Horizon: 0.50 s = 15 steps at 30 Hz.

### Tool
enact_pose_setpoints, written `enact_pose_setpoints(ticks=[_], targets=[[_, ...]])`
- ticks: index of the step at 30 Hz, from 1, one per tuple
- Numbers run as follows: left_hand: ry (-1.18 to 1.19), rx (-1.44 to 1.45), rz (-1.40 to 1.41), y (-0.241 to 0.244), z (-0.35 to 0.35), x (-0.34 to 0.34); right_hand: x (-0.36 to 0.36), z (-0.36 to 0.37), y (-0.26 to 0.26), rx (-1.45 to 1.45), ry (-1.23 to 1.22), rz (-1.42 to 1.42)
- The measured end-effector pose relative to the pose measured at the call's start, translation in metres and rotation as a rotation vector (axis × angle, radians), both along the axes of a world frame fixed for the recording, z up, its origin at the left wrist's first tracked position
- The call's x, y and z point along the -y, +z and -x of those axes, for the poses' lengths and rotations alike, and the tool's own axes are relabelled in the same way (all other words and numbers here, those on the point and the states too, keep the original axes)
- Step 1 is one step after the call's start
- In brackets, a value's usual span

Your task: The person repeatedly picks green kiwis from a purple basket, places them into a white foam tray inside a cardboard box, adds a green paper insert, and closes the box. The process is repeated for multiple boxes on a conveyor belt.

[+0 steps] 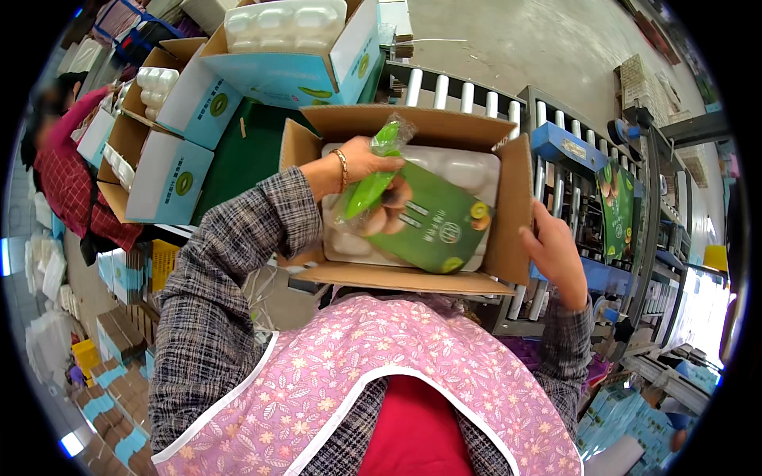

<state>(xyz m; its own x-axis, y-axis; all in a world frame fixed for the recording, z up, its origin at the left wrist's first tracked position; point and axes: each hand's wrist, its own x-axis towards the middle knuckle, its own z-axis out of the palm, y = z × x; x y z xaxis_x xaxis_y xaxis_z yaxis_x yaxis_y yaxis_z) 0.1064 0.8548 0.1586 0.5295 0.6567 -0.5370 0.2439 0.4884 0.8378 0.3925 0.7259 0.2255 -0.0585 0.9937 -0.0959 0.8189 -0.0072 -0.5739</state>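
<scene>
Right before me stands an open cardboard box [506, 208] with its flaps up. A white moulded tray [470, 169] lies inside it. Over the box my left hand [351, 160] grips a green plastic utensil [372, 189] in a clear wrapper, its exact kind not clear. A green printed card [437, 223] with kiwifruit pictures and writing lies below the utensil, over the tray; whether my fingers hold the card too, I cannot tell. My right hand [553, 253] rests with its fingers at the outside of the box's right wall.
Several light blue cartons [286, 77] with white trays stand on the green conveyor belt [238, 160] at the left. Metal rollers [440, 92] run behind and right of the box. Another green card [616, 208] is at the right machine. A co-worker [65, 160] is at far left.
</scene>
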Motion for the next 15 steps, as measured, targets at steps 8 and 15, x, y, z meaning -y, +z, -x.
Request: enact_pose_setpoints(ticks=[8,15], targets=[[0.276,0.263,0.038,0.027,-0.067,0.023,-0.031,0.057,0.002,-0.025,0.059,-0.159],[0.261,0.325,-0.11,0.028,-0.06,0.032,-0.051,0.052,-0.033,-0.785,0.021,0.061]])
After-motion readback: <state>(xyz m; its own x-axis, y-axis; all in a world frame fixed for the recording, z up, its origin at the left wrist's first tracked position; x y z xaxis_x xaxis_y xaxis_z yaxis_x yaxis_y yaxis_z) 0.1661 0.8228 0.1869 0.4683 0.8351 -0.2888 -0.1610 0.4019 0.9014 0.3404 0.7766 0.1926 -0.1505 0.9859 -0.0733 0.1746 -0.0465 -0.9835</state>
